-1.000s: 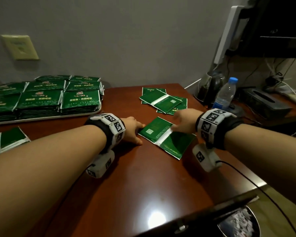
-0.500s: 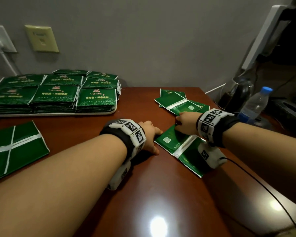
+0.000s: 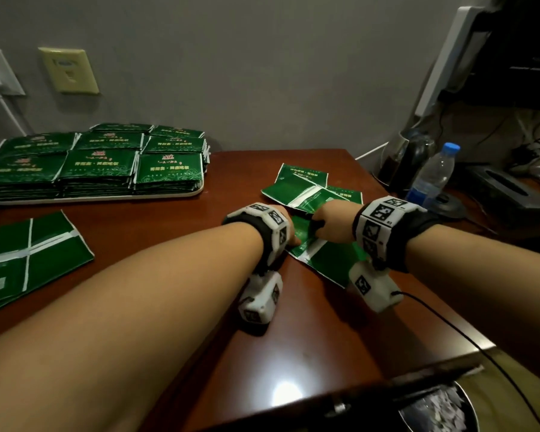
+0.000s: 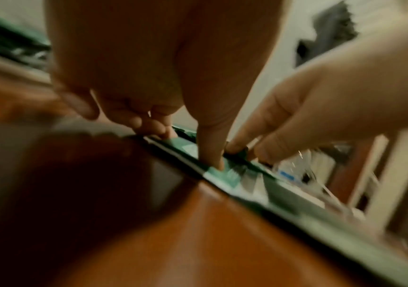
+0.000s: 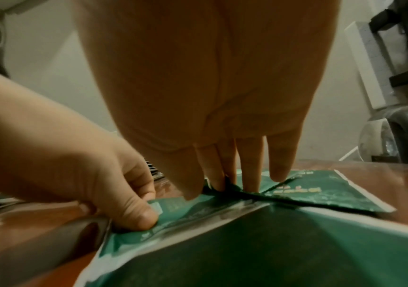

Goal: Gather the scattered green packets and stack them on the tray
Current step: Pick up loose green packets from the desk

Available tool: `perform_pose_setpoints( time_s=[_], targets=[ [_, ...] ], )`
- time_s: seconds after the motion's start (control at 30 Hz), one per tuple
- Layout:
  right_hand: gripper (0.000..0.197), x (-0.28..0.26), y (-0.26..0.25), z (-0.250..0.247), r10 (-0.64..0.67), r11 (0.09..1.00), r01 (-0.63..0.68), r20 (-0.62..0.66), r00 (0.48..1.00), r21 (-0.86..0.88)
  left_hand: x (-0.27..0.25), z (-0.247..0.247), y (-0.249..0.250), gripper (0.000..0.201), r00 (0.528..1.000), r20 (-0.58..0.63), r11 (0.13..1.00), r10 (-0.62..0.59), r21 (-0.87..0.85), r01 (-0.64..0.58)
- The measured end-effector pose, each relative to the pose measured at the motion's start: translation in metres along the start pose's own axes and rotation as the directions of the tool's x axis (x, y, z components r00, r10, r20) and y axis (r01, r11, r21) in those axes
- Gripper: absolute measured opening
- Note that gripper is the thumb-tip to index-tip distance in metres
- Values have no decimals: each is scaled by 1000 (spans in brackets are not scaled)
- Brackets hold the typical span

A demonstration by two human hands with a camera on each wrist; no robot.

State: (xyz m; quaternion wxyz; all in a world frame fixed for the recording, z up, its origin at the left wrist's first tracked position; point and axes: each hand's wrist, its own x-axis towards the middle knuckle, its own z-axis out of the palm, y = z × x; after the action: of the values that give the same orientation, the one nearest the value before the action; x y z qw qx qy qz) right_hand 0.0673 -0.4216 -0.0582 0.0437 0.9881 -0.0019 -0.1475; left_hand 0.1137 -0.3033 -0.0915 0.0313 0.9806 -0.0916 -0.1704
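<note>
Green packet point(image 3: 328, 260) lies flat mid-table point(image 3: 200, 307); stacked tray point(image 3: 106, 196) sits at 10 o'clock. Left hand point(image 5: 75, 165) curls on its 9 o'clock edge, thumb pressing down. Right hand point(image 3: 331, 224) pinches its 12 o'clock edge between thumb and forefinger.

The table point(image 3: 156, 219) is reddish wood under glossy varnish, mirroring a light. The green packets point(image 3: 328, 260) are smooth, slightly shiny, creased film. The water bottle point(image 3: 434, 174) is clear plastic.
</note>
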Motion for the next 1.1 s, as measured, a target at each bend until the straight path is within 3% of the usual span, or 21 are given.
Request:
perform_pose_setpoints(
  time_s=[0.1,0.2,0.3,0.53,0.73,0.83,0.97,1.03,1.1],
  targets=[
    [26,-12,0,-5,-1,1000,4,-111,994,22,-3,-5,-6,60,1000,-14,997,-21,-68,20],
    [35,-23,-4,-12,-15,995,37,-242,970,88,-17,-12,-26,38,994,-92,991,56,-118,-67],
    [36,-34,-17,-17,-52,986,98,-316,947,132,-24,-23,-62,29,988,-153,992,11,-120,-30],
    [29,-51,-65,-34,-227,935,314,-403,887,164,-83,-50,-149,13,955,-280,995,95,12,-95],
    [35,-55,-121,-46,-360,868,467,-432,827,171,-133,-41,-203,11,956,-227,949,188,293,-117],
    [39,-45,-147,-48,-382,838,497,-409,829,226,-149,-27,-223,27,965,-114,917,234,356,-180],
    [31,-27,-176,-44,-315,858,440,-404,859,265,-158,-6,-244,80,979,-11,960,205,195,-199],
    [20,-19,-182,-38,-244,925,324,-343,907,197,-158,0,-249,80,982,1,970,186,159,-184],
    [48,-14,-182,-28,-179,979,194,-185,966,65,-155,2,-252,76,982,6,974,187,132,-186]
  ],
)
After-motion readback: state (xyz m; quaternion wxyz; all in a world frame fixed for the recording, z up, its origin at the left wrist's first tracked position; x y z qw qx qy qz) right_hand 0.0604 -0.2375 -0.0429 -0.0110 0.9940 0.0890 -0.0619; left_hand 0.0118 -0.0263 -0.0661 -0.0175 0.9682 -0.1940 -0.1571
